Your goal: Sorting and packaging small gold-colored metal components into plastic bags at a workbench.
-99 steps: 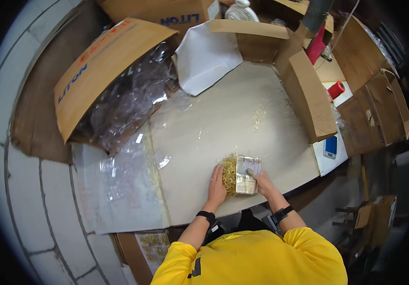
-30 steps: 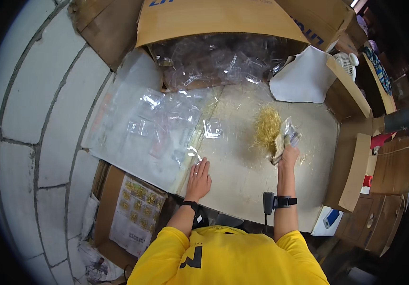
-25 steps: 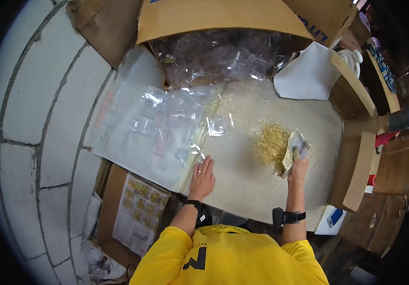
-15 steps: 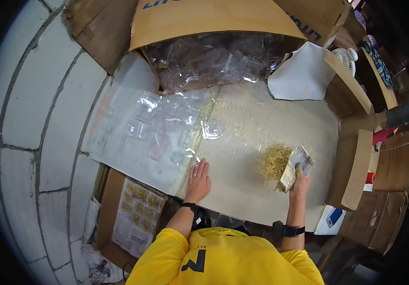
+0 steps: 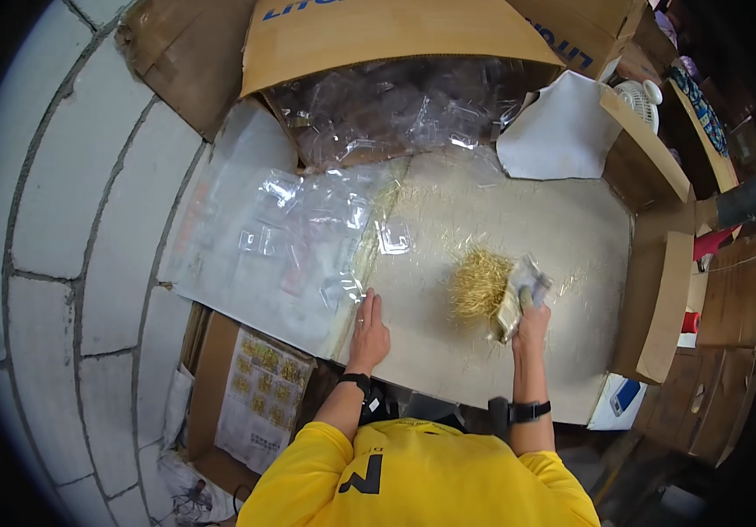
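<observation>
Workshop: bare block wall (image 5: 36, 202), worktable (image 5: 562, 211), cardboard carton (image 5: 387, 35) of clear plastic pieces (image 5: 396, 105).

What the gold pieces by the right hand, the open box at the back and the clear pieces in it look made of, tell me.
Gold pieces: probably metal or metal-coated, shiny; thin strands with yellow glints.
Open box: cardboard, mostly matt; brown, with a thin-edged flap.
Clear pieces: likely plastic, glossy; see-through with sharp white highlights.
</observation>
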The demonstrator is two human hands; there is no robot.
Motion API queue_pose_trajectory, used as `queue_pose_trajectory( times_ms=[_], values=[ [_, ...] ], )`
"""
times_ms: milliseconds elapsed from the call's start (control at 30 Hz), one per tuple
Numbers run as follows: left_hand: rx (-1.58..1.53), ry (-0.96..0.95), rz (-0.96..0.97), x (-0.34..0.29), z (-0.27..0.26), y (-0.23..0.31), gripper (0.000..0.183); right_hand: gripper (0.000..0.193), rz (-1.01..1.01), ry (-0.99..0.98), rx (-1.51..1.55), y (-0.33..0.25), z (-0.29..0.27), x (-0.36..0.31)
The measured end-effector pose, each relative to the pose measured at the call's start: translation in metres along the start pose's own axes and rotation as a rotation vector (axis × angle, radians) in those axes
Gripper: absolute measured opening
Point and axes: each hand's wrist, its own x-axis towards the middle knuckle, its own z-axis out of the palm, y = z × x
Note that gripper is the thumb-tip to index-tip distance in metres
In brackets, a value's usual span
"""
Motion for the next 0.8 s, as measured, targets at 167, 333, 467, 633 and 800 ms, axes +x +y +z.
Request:
queue_pose_trajectory(
  times_ms=[167, 333, 467, 633, 800],
  values=[
    [0.019, 0.006, 0.041, 0.001, 0.003, -0.005, 0.054, 0.02, -0.005, 0.017, -0.08, -0.006, -0.004, 0.002],
    [0.042, 0.015, 0.043, 0.004, 0.005, -0.007, 0.053, 0.019, -0.251, 0.07, -0.033, -0.038, -0.016, 0.001],
    [0.042, -0.005, 0.057, -0.001, 0.003, -0.005, 0.054, 0.015, -0.289, 0.122, -0.403, -0.065, -0.083, 0.032],
    [0.054, 0.005, 0.062, 0.001, 0.007, -0.006, 0.053, 0.014, -0.352, 0.126, -0.372, -0.112, -0.125, 0.027],
    [0.071, 0.004, 0.068, 0.005, 0.005, -0.002, 0.054, 0.018, -0.433, 0.168, -0.488, -0.125, -0.154, 0.021]
  ],
)
